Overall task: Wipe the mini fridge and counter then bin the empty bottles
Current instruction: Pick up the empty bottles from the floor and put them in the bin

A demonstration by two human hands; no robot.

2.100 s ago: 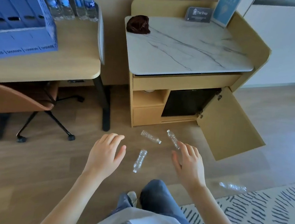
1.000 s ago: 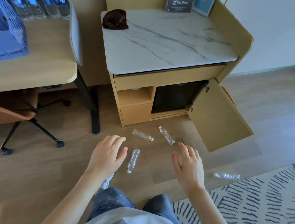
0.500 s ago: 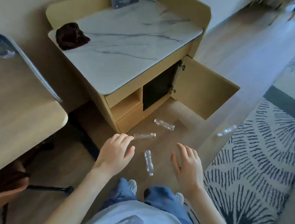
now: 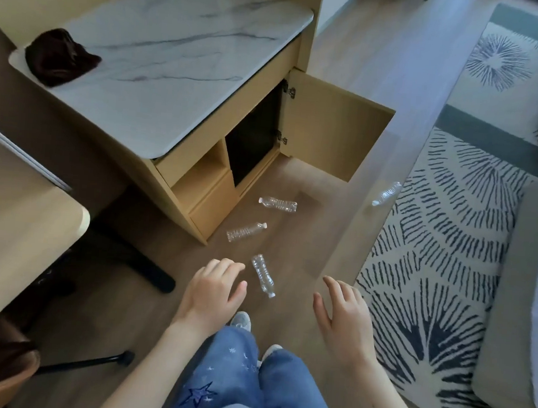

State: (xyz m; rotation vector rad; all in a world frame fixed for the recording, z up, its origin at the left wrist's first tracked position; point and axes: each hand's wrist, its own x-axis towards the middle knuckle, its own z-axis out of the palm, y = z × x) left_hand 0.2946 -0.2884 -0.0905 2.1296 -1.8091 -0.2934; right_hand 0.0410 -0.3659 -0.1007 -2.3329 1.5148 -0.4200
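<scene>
Head: both hands [image 4: 212, 296] [image 4: 344, 319] open, 4 bottles [image 4: 263, 274] on floor.

I note: counter [image 4: 176, 51] white marble, thin grey veins. Cloth [image 4: 60, 57] dark reddish-brown. Cabinet [image 4: 332, 122] pale yellow wood. Mini fridge [image 4: 253, 138] black. Bottles [image 4: 277, 204] clear, white caps. Floor [image 4: 368, 66] grey-brown wood grain. Rug [image 4: 434, 249] cream, dark navy dashes fanning out. Jeans [image 4: 235, 371] blue, with stars.
</scene>
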